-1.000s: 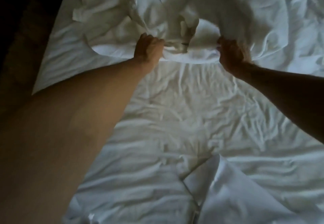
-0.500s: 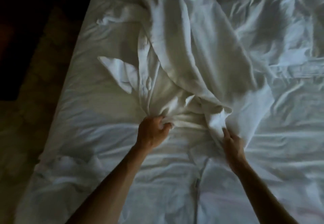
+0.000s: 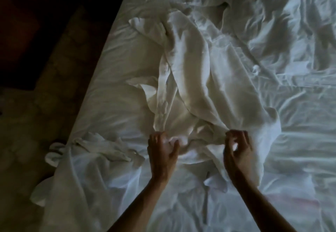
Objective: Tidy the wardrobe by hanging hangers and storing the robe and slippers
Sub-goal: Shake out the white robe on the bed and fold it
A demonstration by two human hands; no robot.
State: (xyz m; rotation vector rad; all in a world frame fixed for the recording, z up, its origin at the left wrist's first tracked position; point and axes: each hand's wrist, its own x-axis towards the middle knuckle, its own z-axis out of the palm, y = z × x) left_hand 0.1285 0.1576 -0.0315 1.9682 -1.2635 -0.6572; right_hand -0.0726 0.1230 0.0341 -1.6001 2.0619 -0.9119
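Both hands, left hand (image 3: 163, 151) and right hand (image 3: 238, 150), pinch the near edge of the robe (image 3: 189, 93) lying mid-frame on the bed (image 3: 291, 104); I judge it soft, limp, fairly light, best held at the collar.

Rumpled white bed sheet (image 3: 291, 90), dark patterned floor (image 3: 36, 104) to its left

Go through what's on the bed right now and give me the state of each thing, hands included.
robe: spread crumpled on the bed, unfolded
left hand: fingers curled, gripping the robe's near edge
right hand: fingers curled at the robe's near edge; grip unclear
bed sheet: wrinkled, unmade
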